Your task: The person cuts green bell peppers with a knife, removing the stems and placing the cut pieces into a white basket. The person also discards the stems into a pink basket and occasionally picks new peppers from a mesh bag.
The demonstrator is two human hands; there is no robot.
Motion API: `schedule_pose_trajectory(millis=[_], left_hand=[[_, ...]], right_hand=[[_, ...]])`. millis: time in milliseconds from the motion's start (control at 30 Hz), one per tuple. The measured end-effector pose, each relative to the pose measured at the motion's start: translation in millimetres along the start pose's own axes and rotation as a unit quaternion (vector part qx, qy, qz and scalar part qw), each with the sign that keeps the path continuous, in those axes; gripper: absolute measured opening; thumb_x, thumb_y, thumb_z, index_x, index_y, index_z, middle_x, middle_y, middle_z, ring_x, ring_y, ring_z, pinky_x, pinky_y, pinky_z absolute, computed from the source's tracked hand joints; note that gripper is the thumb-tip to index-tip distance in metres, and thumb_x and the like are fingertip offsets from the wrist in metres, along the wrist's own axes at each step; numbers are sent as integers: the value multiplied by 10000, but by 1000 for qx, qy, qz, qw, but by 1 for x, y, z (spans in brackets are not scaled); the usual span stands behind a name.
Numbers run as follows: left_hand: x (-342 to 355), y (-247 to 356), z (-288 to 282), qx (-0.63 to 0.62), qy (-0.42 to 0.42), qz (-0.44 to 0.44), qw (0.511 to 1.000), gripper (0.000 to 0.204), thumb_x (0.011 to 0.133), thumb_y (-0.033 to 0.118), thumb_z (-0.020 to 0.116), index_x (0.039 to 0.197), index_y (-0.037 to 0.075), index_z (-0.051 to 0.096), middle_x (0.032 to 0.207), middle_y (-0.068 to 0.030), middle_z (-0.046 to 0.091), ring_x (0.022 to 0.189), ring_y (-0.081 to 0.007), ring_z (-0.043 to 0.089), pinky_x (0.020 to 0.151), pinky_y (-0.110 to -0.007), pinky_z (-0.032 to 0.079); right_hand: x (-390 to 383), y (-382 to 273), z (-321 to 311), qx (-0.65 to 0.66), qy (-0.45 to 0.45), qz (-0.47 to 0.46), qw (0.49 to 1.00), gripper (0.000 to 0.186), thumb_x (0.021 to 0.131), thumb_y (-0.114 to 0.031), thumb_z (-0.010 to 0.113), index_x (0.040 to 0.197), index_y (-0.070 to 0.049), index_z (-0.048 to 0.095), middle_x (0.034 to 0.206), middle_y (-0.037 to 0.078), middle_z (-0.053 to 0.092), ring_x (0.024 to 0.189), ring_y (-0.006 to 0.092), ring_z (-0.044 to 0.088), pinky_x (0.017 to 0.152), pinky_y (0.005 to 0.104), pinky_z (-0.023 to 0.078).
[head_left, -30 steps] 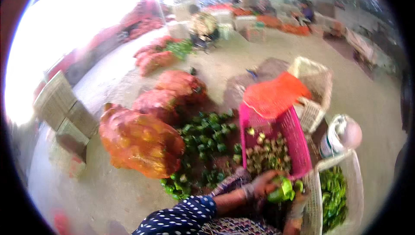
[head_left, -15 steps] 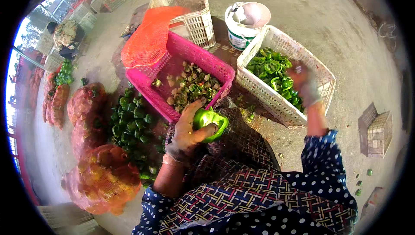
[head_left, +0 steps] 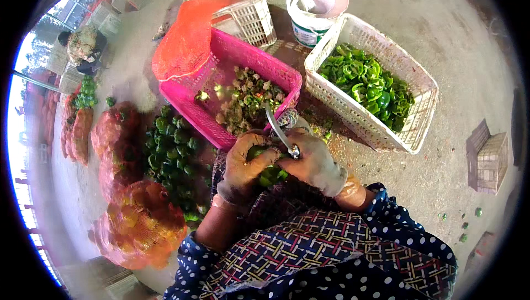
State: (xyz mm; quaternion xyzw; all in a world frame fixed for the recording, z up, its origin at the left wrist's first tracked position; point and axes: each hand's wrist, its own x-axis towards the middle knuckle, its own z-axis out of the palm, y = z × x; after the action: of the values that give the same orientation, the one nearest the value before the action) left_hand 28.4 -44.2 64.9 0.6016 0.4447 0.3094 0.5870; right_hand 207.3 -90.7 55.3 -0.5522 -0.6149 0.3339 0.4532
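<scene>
Above my lap, my gloved left hand (head_left: 245,165) is closed around a green pepper (head_left: 271,176), which shows only in part between the hands. My gloved right hand (head_left: 314,162) meets it there, its thumb against the pepper. From the right fist sticks a thin, curved metal tool (head_left: 275,122) with a shiny round end; whether its edge is sharp I cannot tell. Just beyond the hands lies a pink crate (head_left: 185,109) with pepper cores and stems (head_left: 248,101). To the right, a white crate (head_left: 364,137) holds opened green peppers (head_left: 367,85).
Whole green peppers (head_left: 168,151) lie in a heap at left, beside filled net sacks (head_left: 141,222). Orange netting (head_left: 185,40) drapes over the pink crate. Behind stand another white crate (head_left: 256,21) and a white bucket (head_left: 306,29). A person (head_left: 85,49) crouches far left.
My right hand has come back from over the white crate to my left hand, and the curved tool now shows. The hollow, light green pepper in my left hand has given way to a darker one.
</scene>
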Motion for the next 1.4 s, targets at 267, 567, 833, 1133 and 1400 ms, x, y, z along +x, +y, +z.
schedule_pose_trajectory(millis=[267,567,833,1133,1400], left_hand=[[-8,-5,-6,-106,-6,-36,994,147,742,102,659,846,7,615,1073,-128,570,1040,-226,532,904,-336,415],[-14,-5,-10,-283,-22,-60,957,331,762,99,630,1066,-22,577,1052,-159,632,936,-252,623,852,-377,507],[-11,-46,-10,-492,-46,-45,868,390,796,144,660,1144,2,558,1094,-163,626,988,-279,617,887,-413,501],[-16,20,-15,243,2,101,965,616,658,91,741,1211,26,477,1185,-192,536,1078,-317,546,930,-374,442],[15,1,-18,252,-64,164,952,582,623,189,738,1160,39,572,1135,-202,572,1087,-364,530,926,-417,438]], right_hand=[[-21,-9,10,-22,-25,44,998,317,736,-249,678,982,-62,611,868,177,615,821,365,600,724,448,477],[-36,-1,16,65,-15,11,998,252,737,-164,678,957,-59,613,911,156,610,839,353,599,737,410,484],[-34,0,19,58,20,22,998,319,693,-55,716,987,-13,598,993,105,597,819,170,595,680,300,477],[-4,-28,-13,-26,1,32,999,321,677,-183,747,946,-51,630,945,153,625,900,295,609,796,377,481],[5,-25,2,-23,-49,-74,996,360,682,-162,747,1004,-47,635,924,145,628,888,292,613,809,380,484]])
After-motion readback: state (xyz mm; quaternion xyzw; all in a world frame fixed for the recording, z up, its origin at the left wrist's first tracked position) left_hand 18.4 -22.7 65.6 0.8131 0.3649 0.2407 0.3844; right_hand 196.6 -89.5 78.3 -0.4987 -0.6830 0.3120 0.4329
